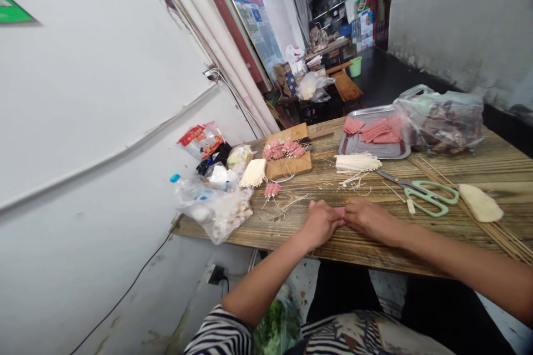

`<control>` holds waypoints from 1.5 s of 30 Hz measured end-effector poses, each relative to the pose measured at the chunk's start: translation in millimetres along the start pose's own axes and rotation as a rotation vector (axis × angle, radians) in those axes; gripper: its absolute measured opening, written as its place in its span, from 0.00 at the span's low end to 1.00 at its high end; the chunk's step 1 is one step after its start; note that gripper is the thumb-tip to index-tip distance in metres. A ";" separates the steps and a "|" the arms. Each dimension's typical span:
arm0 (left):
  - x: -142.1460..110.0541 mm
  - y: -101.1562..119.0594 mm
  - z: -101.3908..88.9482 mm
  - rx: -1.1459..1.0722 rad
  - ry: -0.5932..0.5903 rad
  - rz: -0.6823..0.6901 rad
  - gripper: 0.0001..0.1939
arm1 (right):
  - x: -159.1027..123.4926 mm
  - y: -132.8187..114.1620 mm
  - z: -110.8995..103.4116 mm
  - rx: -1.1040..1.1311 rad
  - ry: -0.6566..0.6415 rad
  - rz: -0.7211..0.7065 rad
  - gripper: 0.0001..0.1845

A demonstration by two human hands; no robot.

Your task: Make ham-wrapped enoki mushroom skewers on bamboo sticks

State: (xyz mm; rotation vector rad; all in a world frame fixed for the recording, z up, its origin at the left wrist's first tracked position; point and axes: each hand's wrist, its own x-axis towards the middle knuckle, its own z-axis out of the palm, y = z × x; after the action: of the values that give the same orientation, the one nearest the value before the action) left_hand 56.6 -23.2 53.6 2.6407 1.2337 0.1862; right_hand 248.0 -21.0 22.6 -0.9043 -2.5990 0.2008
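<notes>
Near the front edge of the wooden table (258, 230), my left hand (320, 224) and my right hand (367, 216) meet over a pink slice of meat (340, 212). The fingers of both press on it from either side, and most of the slice is hidden under them. Just beyond lies a bundle of enoki mushrooms (357, 163). Scissors with pale green handles (428, 198) lie to the right of my hands. To the left, a small group of pink rolls with enoki (272, 189) rests on the wood.
A metal tray (375, 152) holds more pink slices (380, 132) beside a filled plastic bag (445, 116). Several thin skewers (491, 230) and a pale cut piece (481, 203) lie right. Skewered rolls (273, 150) sit on a board (293, 165); bags (216, 208) crowd the left end.
</notes>
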 end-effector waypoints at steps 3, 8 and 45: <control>-1.5 2.0 0.6 -0.029 0.037 -0.049 0.14 | 7.2 6.9 -4.3 0.085 -0.066 -0.040 0.25; -9.4 7.5 7.9 -0.030 0.119 -0.097 0.12 | 17.5 16.2 -8.3 0.178 -0.132 -0.062 0.24; 13.7 -9.8 -1.8 -0.386 -0.080 -0.319 0.11 | 25.8 25.6 -19.6 0.414 -0.252 0.213 0.22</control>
State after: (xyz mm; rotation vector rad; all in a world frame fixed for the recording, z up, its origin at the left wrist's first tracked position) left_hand 57.7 -6.4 53.2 2.0784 1.4084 0.2348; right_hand 251.7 15.3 41.9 -1.0489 -2.5259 0.9259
